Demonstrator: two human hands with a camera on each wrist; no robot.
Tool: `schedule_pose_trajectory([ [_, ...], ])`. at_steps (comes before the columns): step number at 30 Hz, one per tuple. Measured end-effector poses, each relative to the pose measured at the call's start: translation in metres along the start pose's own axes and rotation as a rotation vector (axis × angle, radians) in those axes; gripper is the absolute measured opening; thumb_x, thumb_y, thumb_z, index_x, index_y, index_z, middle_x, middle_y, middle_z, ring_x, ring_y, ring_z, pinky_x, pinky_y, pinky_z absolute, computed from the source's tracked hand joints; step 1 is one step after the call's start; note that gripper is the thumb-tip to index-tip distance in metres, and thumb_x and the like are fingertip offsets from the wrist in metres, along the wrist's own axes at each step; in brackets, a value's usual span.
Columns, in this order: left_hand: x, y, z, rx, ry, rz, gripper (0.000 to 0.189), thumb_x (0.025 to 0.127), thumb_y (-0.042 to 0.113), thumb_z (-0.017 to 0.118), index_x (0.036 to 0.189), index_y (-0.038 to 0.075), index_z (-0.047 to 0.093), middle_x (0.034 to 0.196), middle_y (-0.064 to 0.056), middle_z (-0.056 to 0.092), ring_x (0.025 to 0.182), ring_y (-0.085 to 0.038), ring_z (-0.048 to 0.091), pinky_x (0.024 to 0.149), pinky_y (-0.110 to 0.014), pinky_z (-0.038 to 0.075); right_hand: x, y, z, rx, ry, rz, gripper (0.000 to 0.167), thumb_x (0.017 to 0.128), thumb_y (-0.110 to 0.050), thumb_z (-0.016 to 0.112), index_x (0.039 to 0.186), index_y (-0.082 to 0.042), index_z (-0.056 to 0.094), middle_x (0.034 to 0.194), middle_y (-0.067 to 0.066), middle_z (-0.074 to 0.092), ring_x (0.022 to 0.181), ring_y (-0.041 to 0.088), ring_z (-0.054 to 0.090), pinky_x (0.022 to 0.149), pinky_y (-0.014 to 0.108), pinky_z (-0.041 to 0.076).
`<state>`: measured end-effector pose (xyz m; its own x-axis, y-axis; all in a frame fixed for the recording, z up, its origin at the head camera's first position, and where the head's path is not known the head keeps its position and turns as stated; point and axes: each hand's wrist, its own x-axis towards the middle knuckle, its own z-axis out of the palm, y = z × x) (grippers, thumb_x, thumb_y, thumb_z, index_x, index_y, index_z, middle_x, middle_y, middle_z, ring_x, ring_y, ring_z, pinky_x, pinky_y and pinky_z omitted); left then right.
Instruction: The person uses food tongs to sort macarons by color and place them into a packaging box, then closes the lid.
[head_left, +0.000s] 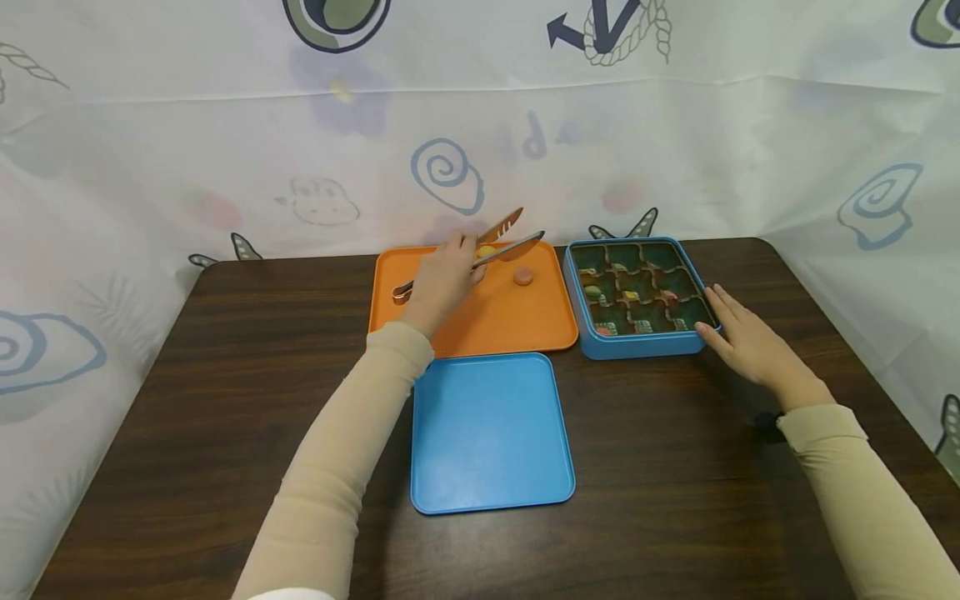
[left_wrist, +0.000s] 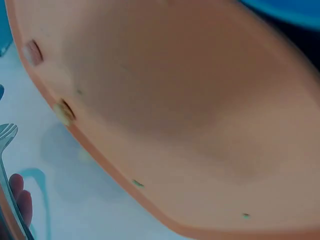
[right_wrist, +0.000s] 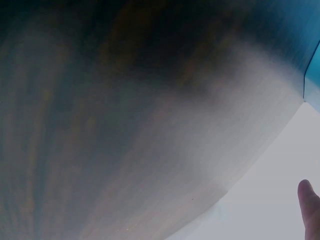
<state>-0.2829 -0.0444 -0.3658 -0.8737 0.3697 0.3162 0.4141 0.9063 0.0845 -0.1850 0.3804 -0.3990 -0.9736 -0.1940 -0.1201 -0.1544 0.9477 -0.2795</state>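
My left hand (head_left: pixel 442 285) grips a pair of metal tongs (head_left: pixel 517 245) above the orange tray (head_left: pixel 502 325), their two arms spread apart and pointing to the right. Nothing visible sits between the tips. Near the tongs, a small yellow piece (head_left: pixel 486 250) and a round pinkish-brown piece (head_left: pixel 522 276) lie on the tray. In the left wrist view, a fork-like tong tip (left_wrist: pixel 7 134) and some fingers (left_wrist: pixel 25 205) show at the left edge. My right hand (head_left: pixel 750 337) rests with extended fingers against the right side of a blue compartment box (head_left: pixel 637 345).
Several small coloured pieces sit in the box's dark compartments. A blue tray (head_left: pixel 491 433) lies on the dark wooden table (head_left: pixel 262 400), just in front of the orange one. Behind the table hangs a printed white cloth (head_left: pixel 540 175). Green specks dot the orange tray in the left wrist view.
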Motion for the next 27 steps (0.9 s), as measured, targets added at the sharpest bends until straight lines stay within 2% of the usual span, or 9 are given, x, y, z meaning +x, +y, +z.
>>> schedule_pose_trajectory([
  [6, -0.008, -0.020, -0.002, -0.005, -0.028, -0.043, 0.046, 0.095, 0.030, 0.059, 0.129, 0.000, 0.051, 0.112, -0.016, 0.056, 0.079, -0.028, 0.064, 0.064, -0.038, 0.057, 0.000, 0.000, 0.000, -0.011, 0.049, -0.091, 0.068, 0.104, -0.041, 0.030, 0.152, 0.003, 0.007, 0.158, 0.026, 0.007, 0.142, 0.050, 0.015, 0.110, 0.066, 0.018],
  [12, -0.014, -0.033, 0.000, 0.003, 0.006, -0.029, 0.039, 0.094, 0.028, 0.061, 0.119, -0.001, 0.055, 0.105, -0.017, 0.055, 0.076, -0.030, 0.063, 0.061, -0.040, 0.056, -0.001, -0.001, 0.001, -0.009, 0.061, -0.121, 0.066, 0.105, -0.038, 0.028, 0.151, 0.004, 0.009, 0.158, 0.027, 0.008, 0.142, 0.049, 0.016, 0.110, 0.065, 0.019],
  [15, -0.014, -0.034, 0.003, 0.023, -0.001, -0.029, 0.041, 0.093, 0.028, 0.062, 0.121, -0.001, 0.054, 0.109, -0.017, 0.055, 0.076, -0.030, 0.065, 0.060, -0.041, 0.056, -0.001, 0.001, 0.001, -0.008, 0.060, -0.117, 0.066, 0.105, -0.038, 0.028, 0.152, 0.004, 0.008, 0.158, 0.027, 0.007, 0.142, 0.049, 0.016, 0.110, 0.066, 0.019],
  [20, -0.013, -0.033, 0.008, 0.043, -0.060, -0.063, 0.046, 0.094, 0.029, 0.061, 0.129, 0.001, 0.051, 0.114, -0.017, 0.055, 0.081, -0.030, 0.065, 0.064, -0.042, 0.057, -0.001, 0.002, 0.001, -0.007, 0.051, -0.110, 0.066, 0.105, -0.038, 0.028, 0.152, 0.002, 0.006, 0.159, 0.025, 0.005, 0.143, 0.049, 0.015, 0.111, 0.065, 0.018],
  [27, -0.010, -0.030, 0.012, 0.059, -0.151, -0.093, 0.043, 0.096, 0.030, 0.058, 0.128, 0.002, 0.051, 0.114, -0.017, 0.054, 0.084, -0.028, 0.064, 0.068, -0.042, 0.057, 0.000, 0.003, 0.003, -0.006, 0.048, -0.101, 0.067, 0.105, -0.039, 0.029, 0.152, 0.002, 0.005, 0.159, 0.025, 0.005, 0.143, 0.048, 0.015, 0.112, 0.064, 0.018],
])
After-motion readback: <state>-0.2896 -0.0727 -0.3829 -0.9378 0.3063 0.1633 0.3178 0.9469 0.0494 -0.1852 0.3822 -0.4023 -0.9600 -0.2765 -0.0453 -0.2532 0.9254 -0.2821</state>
